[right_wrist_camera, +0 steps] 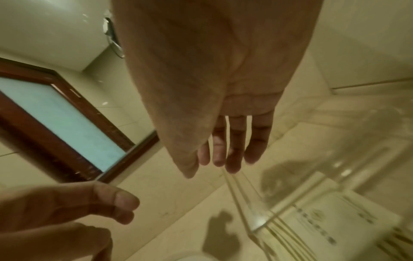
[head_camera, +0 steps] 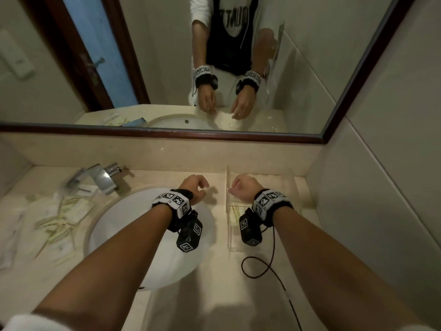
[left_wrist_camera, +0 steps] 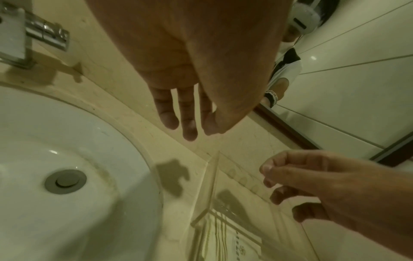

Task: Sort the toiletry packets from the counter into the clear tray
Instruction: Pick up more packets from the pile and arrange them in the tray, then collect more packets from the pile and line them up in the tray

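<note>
A loose heap of pale toiletry packets point(head_camera: 62, 216) with green stripes lies on the counter left of the sink. The clear tray point(head_camera: 228, 235) stands on the counter to the right, with a striped packet point(head_camera: 235, 212) lying flat inside it. My left hand point(head_camera: 198, 187) hovers over the counter between sink and tray, fingers relaxed and holding nothing. My right hand point(head_camera: 239, 187) hangs over the tray's far left corner, loosely curled and holding nothing. In the wrist views the left hand's fingers point(left_wrist_camera: 190, 123) and the right hand's fingers point(right_wrist_camera: 232, 159) hang loose above the tray wall point(left_wrist_camera: 212, 176) and the packet point(right_wrist_camera: 324, 226).
A white sink point(head_camera: 114, 223) fills the middle of the counter, with a chrome faucet point(head_camera: 102, 177) behind its left side. A mirror point(head_camera: 214, 68) runs along the back wall. A tiled wall closes the right side. A black cable point(head_camera: 257, 266) loops near the tray's front.
</note>
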